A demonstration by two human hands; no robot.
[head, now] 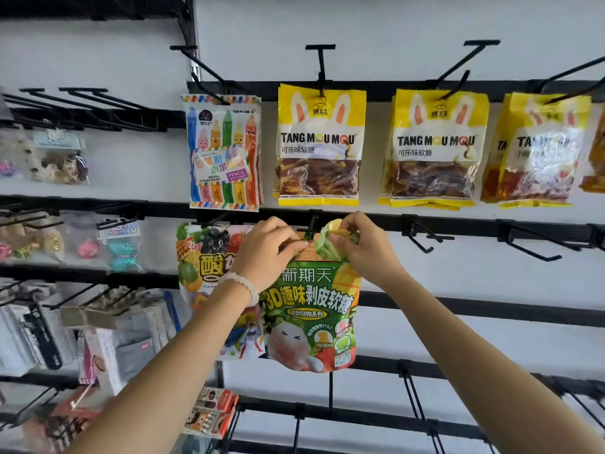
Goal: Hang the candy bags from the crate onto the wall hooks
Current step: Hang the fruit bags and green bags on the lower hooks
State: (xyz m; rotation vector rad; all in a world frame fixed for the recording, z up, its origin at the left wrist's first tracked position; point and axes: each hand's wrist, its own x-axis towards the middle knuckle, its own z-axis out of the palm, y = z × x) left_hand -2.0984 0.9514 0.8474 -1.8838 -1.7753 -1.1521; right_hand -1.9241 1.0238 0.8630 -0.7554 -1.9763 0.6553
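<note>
A green candy bag with white and yellow lettering hangs in front of the wall rack at the middle. My left hand pinches its top edge on the left. My right hand grips the crumpled top right corner. Between the two hands a black wall hook sticks out from the rail, right at the bag's top edge. Whether the hook passes through the bag's hole is hidden by my fingers. The crate is out of sight.
A fruit-print bag hangs just left of the green one. Above hang a pencil candy bag and yellow bunny bags. Bare hooks stick out to the right. Toy packs fill the left racks.
</note>
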